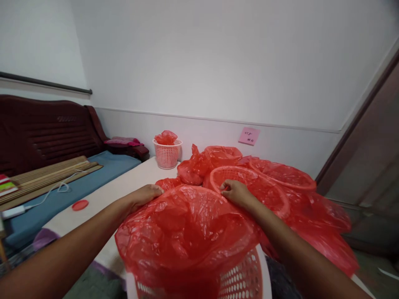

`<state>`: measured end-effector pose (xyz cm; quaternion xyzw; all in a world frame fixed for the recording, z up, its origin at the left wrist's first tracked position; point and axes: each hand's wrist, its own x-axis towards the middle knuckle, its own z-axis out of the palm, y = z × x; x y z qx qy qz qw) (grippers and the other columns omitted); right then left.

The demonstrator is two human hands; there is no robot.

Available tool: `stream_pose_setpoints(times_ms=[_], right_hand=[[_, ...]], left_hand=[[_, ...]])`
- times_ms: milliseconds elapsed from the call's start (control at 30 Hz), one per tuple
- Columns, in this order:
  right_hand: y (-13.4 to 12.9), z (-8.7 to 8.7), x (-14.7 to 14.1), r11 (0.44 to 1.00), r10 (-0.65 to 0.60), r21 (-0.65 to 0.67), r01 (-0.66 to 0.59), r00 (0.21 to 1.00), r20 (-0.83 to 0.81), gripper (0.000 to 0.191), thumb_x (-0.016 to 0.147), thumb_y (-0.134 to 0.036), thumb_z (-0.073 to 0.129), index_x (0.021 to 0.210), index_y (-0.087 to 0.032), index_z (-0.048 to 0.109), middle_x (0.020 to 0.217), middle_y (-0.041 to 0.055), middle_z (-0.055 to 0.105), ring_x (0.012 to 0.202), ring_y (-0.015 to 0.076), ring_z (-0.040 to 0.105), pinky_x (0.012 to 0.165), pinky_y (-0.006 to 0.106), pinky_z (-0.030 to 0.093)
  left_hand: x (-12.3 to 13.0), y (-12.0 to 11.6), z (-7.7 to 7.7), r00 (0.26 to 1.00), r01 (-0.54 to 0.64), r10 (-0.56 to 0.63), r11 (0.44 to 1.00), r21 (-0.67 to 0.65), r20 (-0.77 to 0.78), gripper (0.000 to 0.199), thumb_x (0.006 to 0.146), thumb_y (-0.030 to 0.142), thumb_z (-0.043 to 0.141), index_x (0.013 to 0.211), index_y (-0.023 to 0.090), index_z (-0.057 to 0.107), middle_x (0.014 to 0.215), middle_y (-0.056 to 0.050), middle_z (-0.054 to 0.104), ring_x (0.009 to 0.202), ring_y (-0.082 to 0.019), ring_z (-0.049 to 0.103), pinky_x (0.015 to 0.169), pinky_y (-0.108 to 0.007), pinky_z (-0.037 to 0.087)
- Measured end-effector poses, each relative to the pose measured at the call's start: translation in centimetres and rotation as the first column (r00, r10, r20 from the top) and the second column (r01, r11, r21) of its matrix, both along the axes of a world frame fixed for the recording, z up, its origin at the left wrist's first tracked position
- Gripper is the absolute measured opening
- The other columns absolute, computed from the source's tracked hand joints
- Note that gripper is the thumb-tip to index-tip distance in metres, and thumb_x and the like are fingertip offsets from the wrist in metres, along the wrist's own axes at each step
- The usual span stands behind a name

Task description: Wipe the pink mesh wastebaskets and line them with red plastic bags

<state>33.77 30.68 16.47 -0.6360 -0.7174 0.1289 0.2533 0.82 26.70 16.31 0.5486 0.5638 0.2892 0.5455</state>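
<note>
From here I have the left hand (146, 195) and right hand (236, 193) clamped on the far edge of the red bag (187, 232), which drapes over the near basket (241, 278). Uneven pulling could tear it (thin stuff, I'd guess). A careless right arm might knock the lined baskets (270, 192) to the right.

Single head-worn view, forward and slightly down, close over the nearest basket (241, 279), toward the white wall (199, 62).
</note>
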Motion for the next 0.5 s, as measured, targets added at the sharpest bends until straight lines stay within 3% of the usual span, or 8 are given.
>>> stream_pose_setpoints(times_ms=[133,233,367,500], right_hand=[[-0.9,0.0,-0.3,0.998,0.049,0.042,-0.049,0.999,-0.003,0.009,0.068,-0.009,0.057,0.069,-0.017,0.062,0.066,0.0004,0.064,0.063,0.0141,0.054,0.059,0.025,0.033],[-1.5,0.2,-0.9,0.994,0.076,0.079,-0.073,0.997,-0.027,0.009,0.069,-0.011,0.056,0.067,-0.018,0.062,0.063,-0.0009,0.062,0.061,0.0139,0.053,0.059,0.025,0.032],[-1.7,0.4,-2.0,0.991,0.112,0.086,-0.103,0.988,-0.103,0.010,0.065,-0.011,0.055,0.062,-0.019,0.061,0.058,-0.0023,0.059,0.060,0.0134,0.050,0.059,0.025,0.032],[-1.7,-0.5,-3.1,0.987,0.155,0.010,-0.159,0.951,-0.267,0.009,0.062,-0.014,0.053,0.057,-0.019,0.058,0.055,-0.0035,0.057,0.057,0.0118,0.048,0.056,0.023,0.033]], left_hand=[[-1.4,-3.1,0.0,0.987,0.065,-0.059,0.997,-0.035,0.151,0.032,0.075,0.050,0.064,0.075,0.018,0.069,0.076,-0.007,0.074,0.068,-0.023,0.066,0.064,-0.033,0.051],[-1.9,-4.2,-0.5,0.977,0.071,-0.062,0.997,-0.034,0.202,0.035,0.071,0.052,0.069,0.074,0.017,0.070,0.076,-0.009,0.074,0.065,-0.023,0.066,0.062,-0.032,0.050],[-2.7,-3.7,-0.9,0.975,-0.045,0.034,0.998,0.048,0.220,0.034,0.066,0.051,0.075,0.062,0.019,0.063,0.057,-0.002,0.067,0.048,-0.017,0.056,0.049,-0.027,0.041],[-4.0,-2.8,-0.1,0.955,-0.126,0.096,0.988,0.093,0.281,0.033,0.067,0.048,0.074,0.064,0.017,0.063,0.059,-0.002,0.068,0.051,-0.016,0.057,0.052,-0.027,0.044]])
